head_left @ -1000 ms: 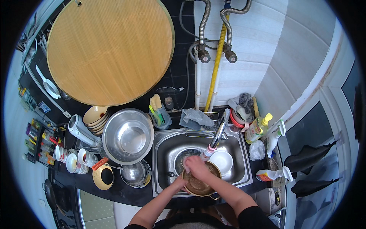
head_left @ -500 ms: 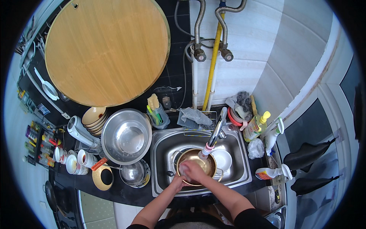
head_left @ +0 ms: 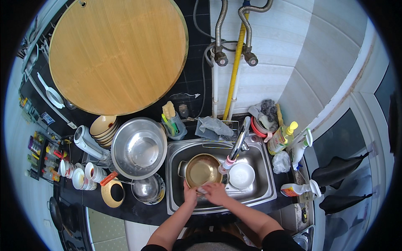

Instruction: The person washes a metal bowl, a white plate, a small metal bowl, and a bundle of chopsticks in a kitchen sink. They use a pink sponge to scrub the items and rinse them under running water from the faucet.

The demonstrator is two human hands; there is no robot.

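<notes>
A gold-coloured metal pot (head_left: 204, 170) with loop handles is tilted in the steel sink (head_left: 264, 194), left of the faucet (head_left: 238, 144). My left hand (head_left: 189, 194) is closed on the pot's near rim. Against that same rim, my right hand (head_left: 216, 193) presses a pale, soft-looking wad (head_left: 202, 190), mostly covered by the fingers. The wad's exact kind cannot be made out. Just right of the pot, a white bowl (head_left: 242, 175) sits in the sink under the faucet's side.
Left of the sink stand a large steel basin (head_left: 139, 148), a smaller steel bowl (head_left: 145, 190) and stacked bowls (head_left: 103, 127). A rack with a grey cloth (head_left: 215, 125) is behind the sink. Bottles (head_left: 282, 140) and a spray bottle (head_left: 299, 189) line the right side.
The pot has shifted left, out from beneath the faucet, showing more of the white bowl. My right hand has gone from inside the pot to its near rim; my left hand moved slightly left.
</notes>
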